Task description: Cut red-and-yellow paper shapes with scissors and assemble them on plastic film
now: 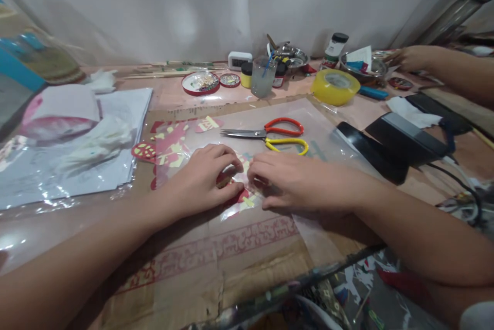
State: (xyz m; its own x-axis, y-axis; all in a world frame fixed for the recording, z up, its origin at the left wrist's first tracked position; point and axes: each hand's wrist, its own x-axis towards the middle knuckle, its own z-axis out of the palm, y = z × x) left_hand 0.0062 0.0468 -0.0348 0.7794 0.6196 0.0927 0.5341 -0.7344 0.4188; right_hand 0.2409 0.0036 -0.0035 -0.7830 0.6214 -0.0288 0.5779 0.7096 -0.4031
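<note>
Between my two hands lies a small red and yellow cutout (246,198), partly covered by fingers, with shiny clear film around it. My left hand (210,175) is curled, thumb and fingertips closed on the cutout's left side. From the other side my right hand (297,178) bends its fingers over the cutout's right edge; their tips are partly hidden. Scissors (250,134) with one red and one yellow handle lie just beyond, blades pointing left. Under everything is a translucent sheet (309,119). More red and yellow cutouts (172,139) show at its left part.
Papers under plastic (127,108) lie left. At the back stand a cup of cloudy water (263,80), paint jars and a red-rimmed lid of small beads (189,85). Yellow tape (335,88) and a black device (405,137) are right. Another person's hand (417,59) reaches in.
</note>
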